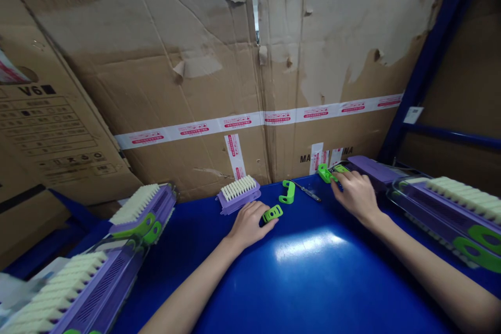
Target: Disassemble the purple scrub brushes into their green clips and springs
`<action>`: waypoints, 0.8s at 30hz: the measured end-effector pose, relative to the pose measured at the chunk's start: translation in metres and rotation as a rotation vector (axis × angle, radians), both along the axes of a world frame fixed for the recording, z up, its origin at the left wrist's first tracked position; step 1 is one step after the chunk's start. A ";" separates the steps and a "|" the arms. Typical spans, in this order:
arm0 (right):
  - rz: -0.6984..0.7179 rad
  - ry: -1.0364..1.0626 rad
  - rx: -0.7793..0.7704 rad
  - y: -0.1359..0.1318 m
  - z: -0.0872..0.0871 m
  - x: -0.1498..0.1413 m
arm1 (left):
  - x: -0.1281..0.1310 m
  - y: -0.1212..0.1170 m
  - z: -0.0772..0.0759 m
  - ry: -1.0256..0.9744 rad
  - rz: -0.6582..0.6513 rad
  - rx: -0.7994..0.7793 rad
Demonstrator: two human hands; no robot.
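My left hand (248, 225) is closed, its thumb and fingers around a slotted green plastic clip (273, 213) just above the blue surface. Farther right, my right hand (357, 195) has its thumb and fingertips drawn together at a small green plastic bracket (324, 173). A second green piece (341, 168) lies behind those fingers, partly covered by them. Between my hands stands a C-shaped green bracket (288, 192), with a thin metal tool (307, 190) beside it. Behind my left hand rests a purple brush head (238, 194) with cream bristles facing up.
Purple brush units with green parts stand at the left (97, 276) and right (450, 214) of the blue tabletop (313, 287). A purple part (371, 169) lies at the back right. Cardboard panels (195, 78) wall off the back, beside a blue metal post (430, 57).
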State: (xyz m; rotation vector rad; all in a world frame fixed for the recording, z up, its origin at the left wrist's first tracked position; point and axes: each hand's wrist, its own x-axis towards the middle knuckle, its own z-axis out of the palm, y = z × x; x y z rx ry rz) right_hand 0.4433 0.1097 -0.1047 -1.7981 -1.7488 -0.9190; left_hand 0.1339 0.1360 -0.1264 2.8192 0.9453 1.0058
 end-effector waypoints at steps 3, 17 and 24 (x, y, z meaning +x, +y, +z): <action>0.293 0.032 -0.035 -0.007 0.001 -0.026 | -0.001 0.000 -0.002 0.005 0.032 0.052; 0.875 -0.105 -0.073 -0.033 -0.016 -0.100 | -0.002 -0.007 -0.002 0.181 -0.123 0.332; 0.843 0.006 -0.022 -0.028 0.000 -0.072 | 0.001 -0.009 0.002 0.093 -0.031 0.351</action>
